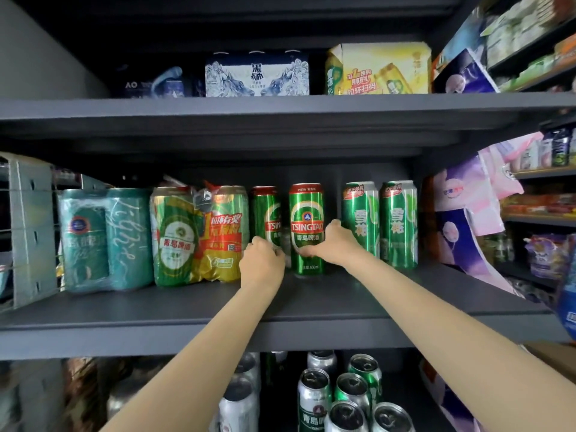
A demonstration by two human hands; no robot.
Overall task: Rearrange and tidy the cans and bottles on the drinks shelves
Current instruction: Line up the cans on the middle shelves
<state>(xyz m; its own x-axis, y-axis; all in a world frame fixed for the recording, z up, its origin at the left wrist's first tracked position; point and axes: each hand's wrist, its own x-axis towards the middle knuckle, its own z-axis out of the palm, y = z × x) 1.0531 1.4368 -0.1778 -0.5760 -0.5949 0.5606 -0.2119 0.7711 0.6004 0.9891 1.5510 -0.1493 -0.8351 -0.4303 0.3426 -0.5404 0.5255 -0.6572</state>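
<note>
At the centre of the frame, on the dark grey metal middle shelf [343,294], the right hand [335,243] curls around the lower right side of a tall green aluminium Tsingtao beer can with a red top band [306,219], which stands upright. Just left of it the left hand [261,263] has its fingers curled around the base of a second green Tsingtao can [265,213], set slightly further back and partly hidden by the hand. Both forearms reach up from the bottom of the frame.

Right of the held cans stand two upright green-and-silver beer cans with white characters [380,219], side by side and close together. To the left sit a shrink-wrapped pack of green and yellow cans with red print [199,235] and, further left, a plastic-wrapped teal can pack [106,238].

On the upper shelf, near the top centre, are a blue-and-white cardboard can carrier [257,74] and a yellow cardboard carton [378,68]. At the bottom centre, loose silver and green can tops [336,397] crowd the lower shelf.
</note>
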